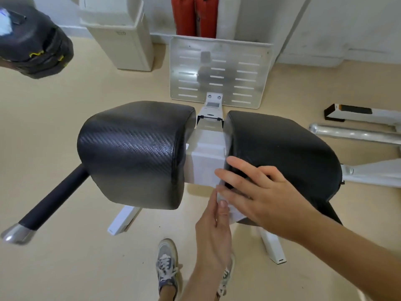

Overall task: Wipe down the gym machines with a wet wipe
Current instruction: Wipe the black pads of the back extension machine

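Two black padded cushions sit on a white machine frame (206, 157): the left pad (134, 153) and the right pad (282, 148). My right hand (256, 192) lies with spread, straight fingers on the near inner corner of the right pad, over a white wet wipe (235, 215) whose lower edge sticks out beneath it. My left hand (214, 231) reaches up from below and pinches the wipe's lower edge just under the right hand. Most of the wipe is hidden by my hands.
A black handle bar with a chrome end (43, 207) juts out to the lower left. A slotted metal footplate (219, 72) stands behind the pads. Another black pad (34, 44) is at the upper left, metal bars (355, 135) lie at the right. My sneakers (167, 266) stand on the beige floor.
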Motion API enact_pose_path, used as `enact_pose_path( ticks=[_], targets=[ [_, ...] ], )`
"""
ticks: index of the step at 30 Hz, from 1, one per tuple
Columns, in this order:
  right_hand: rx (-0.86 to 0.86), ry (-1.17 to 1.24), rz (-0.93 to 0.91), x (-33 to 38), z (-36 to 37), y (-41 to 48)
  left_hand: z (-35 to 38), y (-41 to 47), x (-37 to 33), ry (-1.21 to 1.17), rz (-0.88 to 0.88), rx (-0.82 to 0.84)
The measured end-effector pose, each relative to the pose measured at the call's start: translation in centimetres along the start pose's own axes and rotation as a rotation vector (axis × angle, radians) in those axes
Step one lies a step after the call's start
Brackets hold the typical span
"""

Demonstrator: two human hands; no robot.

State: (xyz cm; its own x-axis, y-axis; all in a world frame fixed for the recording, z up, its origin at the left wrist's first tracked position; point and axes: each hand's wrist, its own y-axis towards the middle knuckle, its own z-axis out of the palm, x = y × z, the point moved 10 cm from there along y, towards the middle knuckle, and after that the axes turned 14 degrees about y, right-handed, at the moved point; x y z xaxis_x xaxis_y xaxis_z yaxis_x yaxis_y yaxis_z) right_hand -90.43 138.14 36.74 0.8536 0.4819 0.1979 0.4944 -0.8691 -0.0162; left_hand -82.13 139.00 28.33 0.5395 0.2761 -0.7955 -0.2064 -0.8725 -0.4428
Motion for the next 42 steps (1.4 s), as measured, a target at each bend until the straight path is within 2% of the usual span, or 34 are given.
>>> enact_pose_path(
  ticks=[2,4,6,8,10,11,13,15,16,18,20,21,23,25,27,28,31,33,35,37,39,42],
  targets=[
    [0.034,-0.023,-0.05,-0.6,-0.6,0.4,-0.5,-0.4,-2.4,0.037,0.102,0.001],
    [-0.068,0.034,0.002,-1.9,-2.2,0.8,-0.6,-0.5,-4.8,0.021,0.207,-0.016],
    [-0.317,0.27,0.209,-4.9,-4.9,0.2,-0.3,0.3,-6.3,0.038,0.272,-0.033],
    [-0.618,0.558,0.496,-9.2,-6.8,-2.8,-0.2,1.3,-7.9,0.093,0.323,-0.04],
    [-0.734,0.633,0.739,-11.5,-7.2,-5.4,0.2,2.5,-9.1,0.2,0.376,-0.022],
    [-0.734,0.562,0.78,-11.3,-7.8,-5.8,0.2,3.0,-9.7,0.262,0.4,-0.008],
    [-0.706,0.439,0.676,-9.1,-9.3,-4.4,0.1,3.7,-11.0,0.225,0.433,0.07],
    [-0.483,0.53,0.465,-5.4,-8.3,-0.7,0.1,3.9,-11.3,-0.029,0.385,0.235],
    [-0.324,0.586,0.379,-3.8,-6.8,1.0,-0.3,3.7,-11.1,0.009,0.37,0.272],
    [-0.077,0.439,0.274,-2.3,-4.0,2.5,-2.4,3.3,-10.8,0.375,0.39,0.236],
    [0.045,0.223,0.231,-3.5,-2.7,2.6,-5.0,2.9,-11.1,0.704,0.503,0.131],
    [0.092,0.213,0.256,-4.7,-2.5,2.5,-6.1,2.7,-11.4,0.857,0.569,0.064],
    [0.084,0.303,0.357,-7.5,-3.0,2.3,-8.4,3.0,-12.3,1.029,0.655,-0.095],
    [0.042,0.464,0.536,-9.9,-3.3,2.3,-10.0,3.6,-14.2,1.152,0.738,-0.198],
    [-0.006,0.496,0.689,-10.6,-3.2,2.8,-11.2,5.4,-14.9,1.291,0.781,-0.228],
    [-0.002,0.449,0.734,-10.2,-3.2,3.2,-11.9,6.8,-14.6,1.321,0.732,-0.198],
    [0.105,0.298,0.701,-7.0,-2.5,4.8,-12.9,9.8,-12.3,1.362,0.597,-0.093],
    [0.226,0.248,0.628,-5.0,-1.4,6.0,-12.9,10.1,-11.6,1.359,0.585,-0.107],
    [0.303,0.255,0.645,-5.0,-0.7,7.1,-12.8,10.0,-11.8,1.335,0.594,-0.12],
    [0.221,0.318,0.76,-7.1,-1.1,8.4,-12.8,10.1,-11.7,1.318,0.591,-0.098],
    [0.039,0.38,0.861,-9.2,-2.2,9.4,-12.9,10.4,-11.6,1.317,0.59,-0.073],
    [-0.02,0.401,0.818,-7.3,-2.2,11.6,-12.5,10.2,-11.6,1.306,0.615,-0.042]
  ],
)
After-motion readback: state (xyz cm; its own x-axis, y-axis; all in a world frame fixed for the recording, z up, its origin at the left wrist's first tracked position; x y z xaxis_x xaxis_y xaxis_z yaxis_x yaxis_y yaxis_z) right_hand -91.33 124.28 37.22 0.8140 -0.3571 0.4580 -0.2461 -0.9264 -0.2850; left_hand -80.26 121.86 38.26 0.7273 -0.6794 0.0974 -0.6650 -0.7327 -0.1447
